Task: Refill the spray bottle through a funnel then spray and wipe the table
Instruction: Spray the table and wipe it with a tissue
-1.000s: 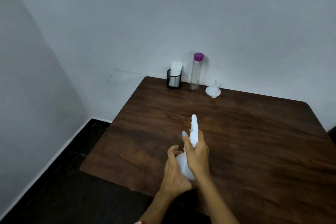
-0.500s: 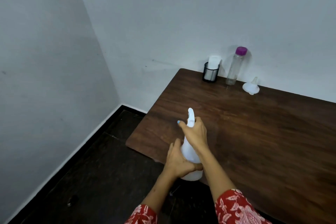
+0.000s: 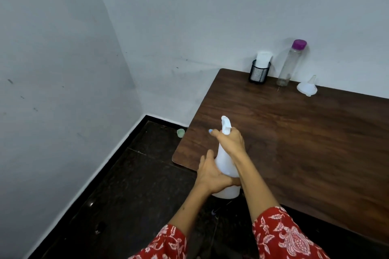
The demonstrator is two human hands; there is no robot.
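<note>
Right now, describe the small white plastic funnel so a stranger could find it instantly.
Look to the far edge of the dark brown wooden table, along the white wall. Three things line up there: a black mesh cup, a tall clear bottle with a purple cap, then the white plastic funnel, rightmost, lowest, spout up.

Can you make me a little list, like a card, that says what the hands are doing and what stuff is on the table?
left hand: holds the spray bottle low on its body
right hand: grips the bottle's neck, under the spray head
bottle position: upright, over the near corner of the table
far edge, by the wall: black mesh cup with white tissues, clear bottle with purple cap, white funnel
funnel: wide end down
floor: small green thing, too blurred to name
</note>
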